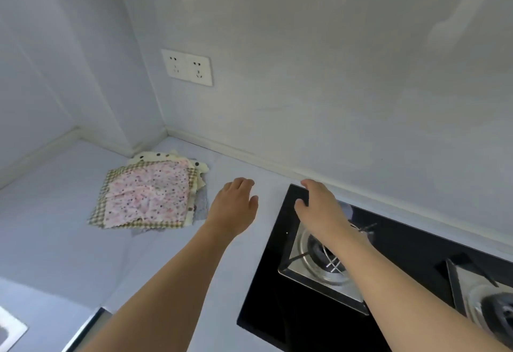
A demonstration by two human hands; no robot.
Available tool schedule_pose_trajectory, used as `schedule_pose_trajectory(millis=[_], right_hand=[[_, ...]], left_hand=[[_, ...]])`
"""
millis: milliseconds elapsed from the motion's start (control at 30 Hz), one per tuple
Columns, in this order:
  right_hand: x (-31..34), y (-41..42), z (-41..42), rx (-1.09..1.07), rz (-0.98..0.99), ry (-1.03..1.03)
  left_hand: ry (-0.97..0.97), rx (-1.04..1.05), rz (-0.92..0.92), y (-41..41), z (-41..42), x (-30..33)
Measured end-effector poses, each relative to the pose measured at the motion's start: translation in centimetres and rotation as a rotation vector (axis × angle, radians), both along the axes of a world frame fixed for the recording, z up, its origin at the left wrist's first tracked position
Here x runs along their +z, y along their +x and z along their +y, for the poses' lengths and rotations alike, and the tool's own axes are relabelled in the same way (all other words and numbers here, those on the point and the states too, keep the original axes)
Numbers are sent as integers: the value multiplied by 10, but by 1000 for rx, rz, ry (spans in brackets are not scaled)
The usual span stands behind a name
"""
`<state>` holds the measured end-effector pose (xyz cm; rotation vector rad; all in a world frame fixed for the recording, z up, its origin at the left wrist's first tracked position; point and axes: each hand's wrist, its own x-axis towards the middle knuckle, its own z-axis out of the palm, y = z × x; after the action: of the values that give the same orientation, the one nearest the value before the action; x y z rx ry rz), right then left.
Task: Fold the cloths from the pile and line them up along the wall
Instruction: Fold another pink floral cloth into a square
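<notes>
A pile of cloths (147,196) lies flat on the white counter near the corner, a pink flowered cloth on top, a checked one under it and a dotted one behind. My left hand (234,204) hovers just right of the pile, fingers relaxed, holding nothing. My right hand (319,204) reaches over the far left corner of the black hob, fingers loosely bent, also holding nothing. Both hands are apart from the cloths.
A black glass gas hob (266,296) with two steel burners fills the right side. The back wall (333,101) carries a double socket (187,67). A bare strip of counter (249,168) runs along the wall's base. A sink edge (11,329) shows at bottom left.
</notes>
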<state>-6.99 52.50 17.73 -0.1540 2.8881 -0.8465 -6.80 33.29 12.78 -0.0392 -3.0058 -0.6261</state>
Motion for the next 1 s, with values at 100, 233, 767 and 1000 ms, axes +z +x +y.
schedule_pose_trajectory(millis=[100,233,767,1000], right_hand=[[-9,-10,-62,21,-17,-39],[-23,-19,-133,94,-79,-28],[-170,-70,-293,474,-117,57],[-221,-83,-292,622,92,97]], left_hand=[[18,-11,-67,-7,-62,-9],[21,20,-100,-19,-140,-20],[-22,-228,-77,-28,-324,-134],[-132,-411,185,-34,-333,-172]])
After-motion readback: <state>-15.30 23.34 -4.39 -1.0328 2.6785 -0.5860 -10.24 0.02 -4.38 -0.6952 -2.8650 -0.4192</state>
